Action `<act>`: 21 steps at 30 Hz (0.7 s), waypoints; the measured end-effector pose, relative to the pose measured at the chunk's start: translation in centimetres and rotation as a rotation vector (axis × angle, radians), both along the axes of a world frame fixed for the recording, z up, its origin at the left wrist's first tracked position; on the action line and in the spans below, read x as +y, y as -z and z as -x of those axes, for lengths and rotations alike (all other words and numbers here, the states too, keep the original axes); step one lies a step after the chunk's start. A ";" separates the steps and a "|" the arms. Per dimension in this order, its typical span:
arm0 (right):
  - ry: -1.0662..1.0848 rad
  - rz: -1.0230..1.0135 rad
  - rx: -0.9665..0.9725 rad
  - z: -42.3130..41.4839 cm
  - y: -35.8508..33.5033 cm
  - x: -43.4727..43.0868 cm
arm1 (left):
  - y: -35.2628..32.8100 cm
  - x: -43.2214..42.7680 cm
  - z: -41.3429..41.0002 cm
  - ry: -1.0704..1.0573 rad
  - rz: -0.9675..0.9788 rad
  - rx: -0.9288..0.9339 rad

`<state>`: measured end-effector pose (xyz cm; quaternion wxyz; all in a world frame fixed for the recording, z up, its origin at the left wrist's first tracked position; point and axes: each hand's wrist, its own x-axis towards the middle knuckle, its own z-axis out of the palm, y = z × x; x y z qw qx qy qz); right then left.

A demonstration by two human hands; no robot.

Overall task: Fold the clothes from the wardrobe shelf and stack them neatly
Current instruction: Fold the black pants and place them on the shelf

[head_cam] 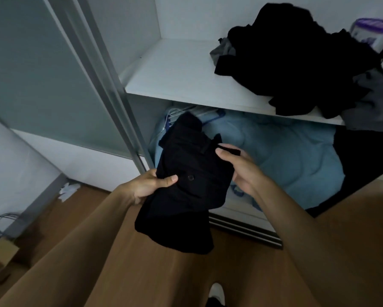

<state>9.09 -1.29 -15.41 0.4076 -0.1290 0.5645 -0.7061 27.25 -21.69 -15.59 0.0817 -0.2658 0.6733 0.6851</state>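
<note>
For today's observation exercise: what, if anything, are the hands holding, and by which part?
Both hold the black trousers: the left hand grips their left edge, thumb on top; the right hand pinches the upper right corner.

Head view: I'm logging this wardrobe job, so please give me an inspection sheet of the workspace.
Surface: white shelf, clothes at its right.
Job's things: black garment held below it, partly folded; dark clothes pile unfolded on shelf.
Clutter: purple-lidded container behind pile; paper scraps on floor.
Hands: left hand grips garment's left edge; right hand pinches its upper right.
Cables: wire loops on floor, far left.
Surroundings: blue bedding under shelf; sliding door left.
</note>
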 end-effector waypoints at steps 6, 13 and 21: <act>0.243 -0.197 0.575 -7.4 -3.7 -1.7 | 1.6 -0.9 -4.5 -0.077 0.463 -0.219; 0.184 -0.226 0.997 -18.9 -5.3 -2.8 | -2.1 -0.1 -11.2 -0.007 -0.378 -0.173; 0.146 -0.270 0.687 -29.0 -3.1 -2.4 | -2.2 4.1 -14.3 -0.125 -0.461 0.080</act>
